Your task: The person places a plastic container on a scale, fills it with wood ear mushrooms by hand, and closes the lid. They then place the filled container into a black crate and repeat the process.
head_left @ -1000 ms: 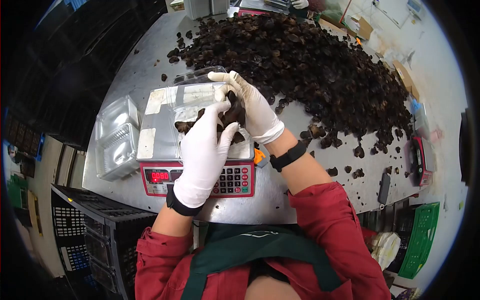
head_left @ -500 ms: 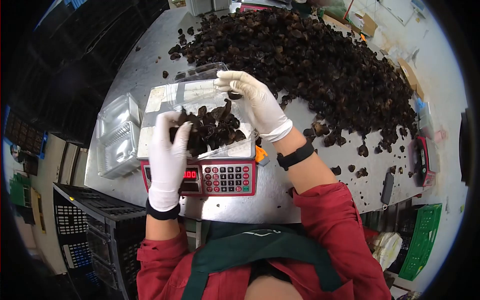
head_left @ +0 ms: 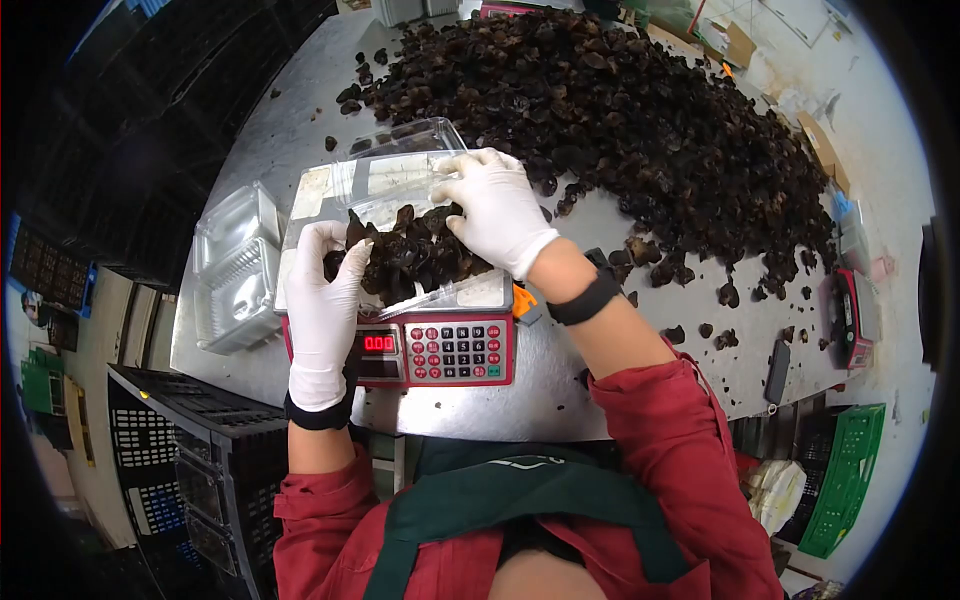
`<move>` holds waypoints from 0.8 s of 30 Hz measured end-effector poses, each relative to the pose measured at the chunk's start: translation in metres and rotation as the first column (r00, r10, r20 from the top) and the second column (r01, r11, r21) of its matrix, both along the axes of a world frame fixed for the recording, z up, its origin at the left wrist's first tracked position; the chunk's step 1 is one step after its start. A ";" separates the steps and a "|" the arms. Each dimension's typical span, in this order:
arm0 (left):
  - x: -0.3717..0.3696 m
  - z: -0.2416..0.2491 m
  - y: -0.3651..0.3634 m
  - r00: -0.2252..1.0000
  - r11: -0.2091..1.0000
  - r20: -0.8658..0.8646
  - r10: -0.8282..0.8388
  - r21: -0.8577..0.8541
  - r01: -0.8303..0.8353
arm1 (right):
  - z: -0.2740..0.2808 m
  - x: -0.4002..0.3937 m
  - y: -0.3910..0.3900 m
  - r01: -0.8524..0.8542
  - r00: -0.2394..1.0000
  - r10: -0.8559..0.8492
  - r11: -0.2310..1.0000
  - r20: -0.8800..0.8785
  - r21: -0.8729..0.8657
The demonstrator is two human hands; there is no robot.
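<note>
A clear plastic tray [head_left: 455,298] heaped with black fungus [head_left: 415,255] sits on a red and white digital scale [head_left: 480,385]. My left hand [head_left: 325,300], in a white glove, closes with thumb and fingers on the fungus at the tray's left side. Across the heap, my gloved right hand [head_left: 495,210] bends its fingers and thumb round fungus at the back right edge. Palm and fingers hide part of what it grips. The scale's red display [head_left: 379,343] reads 0.00.
A large pile of black fungus [head_left: 620,130] covers the far right of the metal table [head_left: 540,400]. Nested clear trays [head_left: 238,285] stand left of the scale. Another clear tray [head_left: 410,137] lies behind it. A second scale [head_left: 853,318] is at the right edge.
My right hand has come down and inward onto the fungus, its fingers curling from a more stretched pose. The left hand stays at the tray's left side, shifted slightly.
</note>
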State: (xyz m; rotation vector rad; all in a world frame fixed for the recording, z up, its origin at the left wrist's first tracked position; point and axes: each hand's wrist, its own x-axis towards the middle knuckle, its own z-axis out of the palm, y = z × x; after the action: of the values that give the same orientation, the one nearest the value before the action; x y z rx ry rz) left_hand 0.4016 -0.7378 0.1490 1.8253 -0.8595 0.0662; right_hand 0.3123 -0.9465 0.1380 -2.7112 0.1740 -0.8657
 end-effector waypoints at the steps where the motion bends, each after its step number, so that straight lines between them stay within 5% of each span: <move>1: -0.001 0.001 0.000 0.997 0.999 -0.072 -0.033 -0.036 0.031 | -0.003 0.003 0.000 0.040 0.995 -0.050 0.993 -0.086 -0.111; 3: -0.001 0.000 0.002 0.998 1.000 -0.064 -0.013 -0.027 0.011 | -0.005 0.007 -0.001 0.072 0.997 -0.077 0.985 -0.027 -0.157; 5: -0.002 0.004 0.006 0.998 1.000 -0.054 0.015 -0.019 -0.016 | 0.001 0.010 -0.002 0.048 0.998 -0.052 0.983 0.021 0.176; 6: -0.004 0.011 0.009 0.973 0.998 -0.230 -0.014 -0.063 -0.001 | 0.007 0.009 -0.002 0.006 0.994 -0.049 0.919 0.097 0.394; 7: -0.006 0.015 0.011 0.916 0.994 -0.398 -0.051 -0.109 0.008 | 0.013 0.001 -0.002 -0.008 0.998 -0.033 0.761 0.051 0.649; 9: -0.006 0.015 0.012 0.899 0.984 -0.427 -0.097 -0.177 0.022 | 0.014 0.000 -0.010 -0.159 0.987 0.086 0.437 0.135 0.885; 15: -0.032 0.034 0.009 0.848 0.980 -0.519 -0.109 -0.198 0.005 | 0.031 -0.032 -0.005 -0.224 0.969 0.149 0.213 0.195 0.951; 18: -0.070 0.040 0.000 0.921 0.965 -0.352 -0.166 -0.250 0.078 | 0.032 -0.074 0.017 -0.189 0.947 0.276 0.077 0.161 0.979; 19: -0.077 0.024 0.002 0.979 0.974 -0.090 -0.183 -0.153 0.168 | 0.031 -0.092 0.025 -0.130 0.946 0.309 0.089 0.097 0.987; 20: -0.094 0.032 -0.003 0.939 0.950 0.184 -0.292 -0.060 0.307 | 0.025 -0.109 0.041 -0.103 0.962 0.245 -0.097 0.124 0.990; 21: -0.106 0.024 -0.007 0.857 0.906 0.312 -0.409 0.026 0.423 | 0.017 -0.126 0.042 -0.132 0.913 0.388 -0.007 0.124 0.991; 24: -0.149 0.007 -0.026 0.622 0.774 0.461 -0.633 0.352 0.526 | -0.031 -0.168 0.063 -0.189 0.936 0.253 -0.229 0.246 0.955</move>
State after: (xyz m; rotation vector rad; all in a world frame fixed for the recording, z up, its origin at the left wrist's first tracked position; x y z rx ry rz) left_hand 0.2531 -0.7640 0.1555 1.6109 -1.9204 0.1106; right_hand 0.1445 -0.8839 0.1070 -1.0293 0.2147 -0.1992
